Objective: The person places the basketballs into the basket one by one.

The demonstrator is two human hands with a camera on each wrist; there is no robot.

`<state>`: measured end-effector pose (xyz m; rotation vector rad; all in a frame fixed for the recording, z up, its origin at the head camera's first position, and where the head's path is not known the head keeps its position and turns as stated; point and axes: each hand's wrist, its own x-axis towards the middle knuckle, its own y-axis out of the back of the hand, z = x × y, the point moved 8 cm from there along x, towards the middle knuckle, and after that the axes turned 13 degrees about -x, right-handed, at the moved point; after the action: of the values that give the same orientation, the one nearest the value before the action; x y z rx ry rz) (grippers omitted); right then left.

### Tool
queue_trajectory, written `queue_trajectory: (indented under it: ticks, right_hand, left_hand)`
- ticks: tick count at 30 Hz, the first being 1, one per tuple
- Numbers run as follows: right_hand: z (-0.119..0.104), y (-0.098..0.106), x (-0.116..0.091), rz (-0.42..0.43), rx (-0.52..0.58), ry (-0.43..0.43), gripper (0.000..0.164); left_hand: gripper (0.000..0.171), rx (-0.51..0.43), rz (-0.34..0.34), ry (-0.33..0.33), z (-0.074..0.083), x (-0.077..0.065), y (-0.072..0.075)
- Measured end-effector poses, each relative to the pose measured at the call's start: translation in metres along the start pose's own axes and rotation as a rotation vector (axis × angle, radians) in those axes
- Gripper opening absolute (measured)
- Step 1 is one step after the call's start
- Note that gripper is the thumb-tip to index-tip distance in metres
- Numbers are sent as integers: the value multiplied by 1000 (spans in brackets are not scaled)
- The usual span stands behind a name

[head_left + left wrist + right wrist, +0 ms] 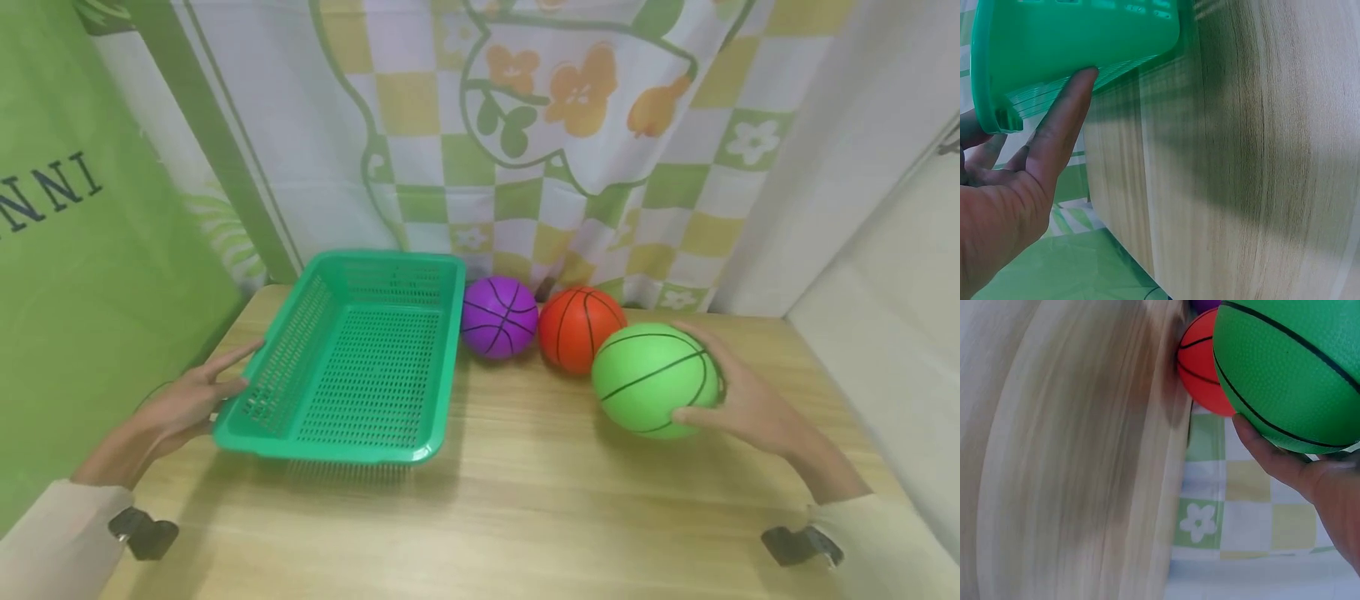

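Note:
A green plastic basket [444, 392] with slotted walls and floor is on the left, with nothing inside. My left hand [180, 408] grips its left rim; in the left wrist view one finger [1063, 119] reaches along the outside of the wall below the rim. On the right, my right hand [738, 400] holds a light green ball [652, 379] with black basketball lines, thumb on the near side and fingers around the far right. In the right wrist view this ball [1291, 375] is close up, with a gap between it and the wooden surface.
A purple ball [500, 318] stands right beside the basket, and a red ball [579, 329] sits between it and the green one. The wooden table [525, 500] ends at a patterned curtain [487, 200] behind. A green cloth [90, 275] hangs at the left.

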<state>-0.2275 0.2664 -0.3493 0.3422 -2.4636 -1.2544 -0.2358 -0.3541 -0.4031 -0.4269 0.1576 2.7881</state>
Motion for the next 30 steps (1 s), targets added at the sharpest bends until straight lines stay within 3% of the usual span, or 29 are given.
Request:
queue_trajectory:
  ticks: [9,17,30]
  right_hand:
    - [-22,-5,7,-2,62,55,113]
    - [-48,-15,26,-25,135,104,111]
    - [-77,-27,51,-32,119,188,108]
  left_hand:
    - [65,-9,-3,-2,1,1,-1]
    - [66,-27,2,2,3,-1,-1]
    - [66,-42,3,3,1,-2,-1]
